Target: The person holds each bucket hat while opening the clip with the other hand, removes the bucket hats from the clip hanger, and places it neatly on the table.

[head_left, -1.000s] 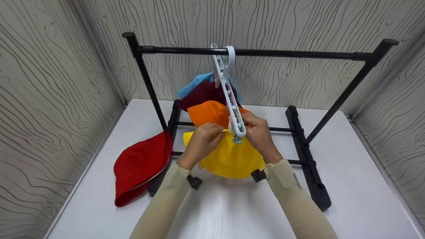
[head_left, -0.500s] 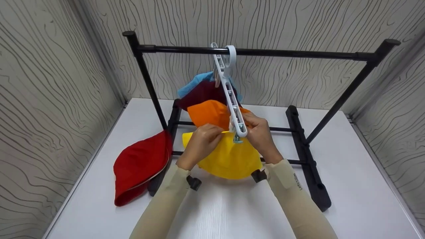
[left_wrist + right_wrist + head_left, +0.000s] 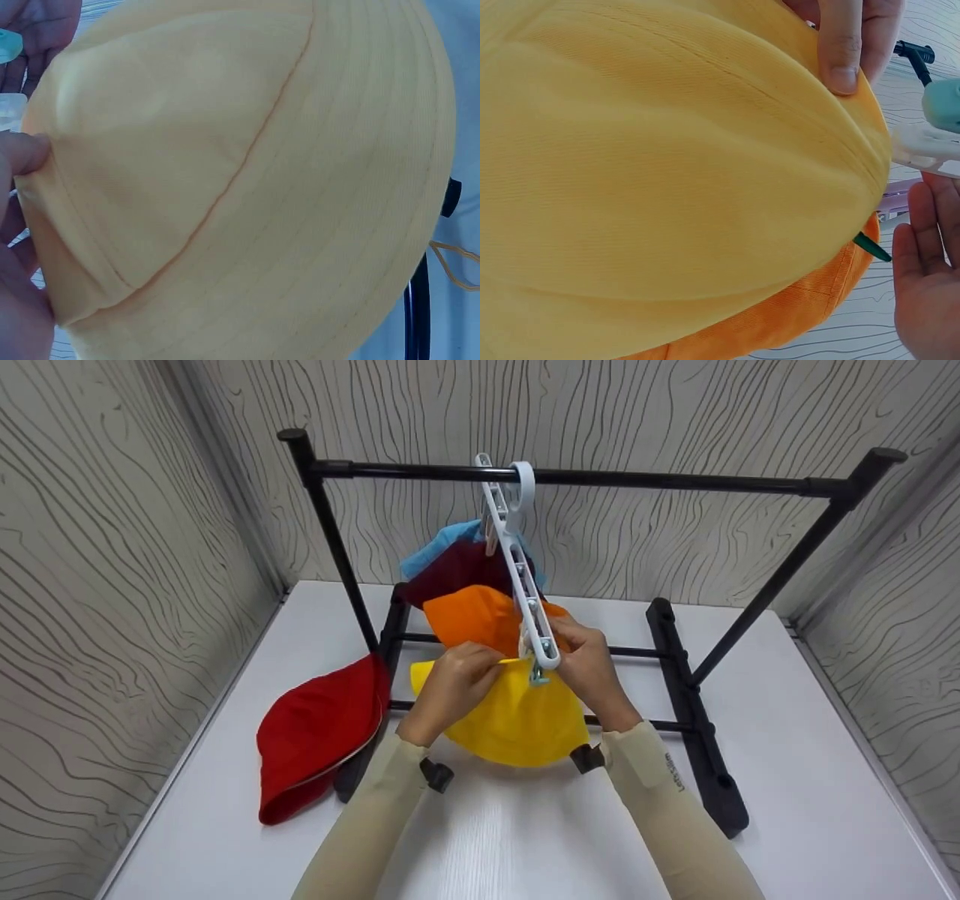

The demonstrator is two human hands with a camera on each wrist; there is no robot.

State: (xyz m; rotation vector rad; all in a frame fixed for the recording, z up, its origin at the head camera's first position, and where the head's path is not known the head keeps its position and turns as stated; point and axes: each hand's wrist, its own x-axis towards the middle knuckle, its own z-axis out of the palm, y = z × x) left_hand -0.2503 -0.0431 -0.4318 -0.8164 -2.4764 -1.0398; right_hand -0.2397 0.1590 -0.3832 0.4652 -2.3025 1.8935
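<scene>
A yellow bucket hat [image 3: 517,720] hangs crown-down at the near end of a white clip hanger [image 3: 534,615]. My left hand [image 3: 459,682] pinches its upper edge between thumb and fingers, left of the hanger; the thumb shows on the cloth in both wrist views. On the other side, my right hand [image 3: 589,667] grips the hanger's near end, its fingers [image 3: 930,225] against a white clip [image 3: 930,146]. The thumb's contact there is hidden. A teal end piece [image 3: 538,675] sticks out below the hanger's tip.
Behind the yellow hat hang an orange hat [image 3: 476,619], a maroon hat [image 3: 457,574] and a light blue hat [image 3: 442,547]. A red bucket hat [image 3: 319,735] lies at left against the black rack [image 3: 697,712]. The hanger hooks over the rack's bar [image 3: 660,480].
The yellow hat has shifted slightly down and left, with my left hand a touch lower. The right hand has barely moved.
</scene>
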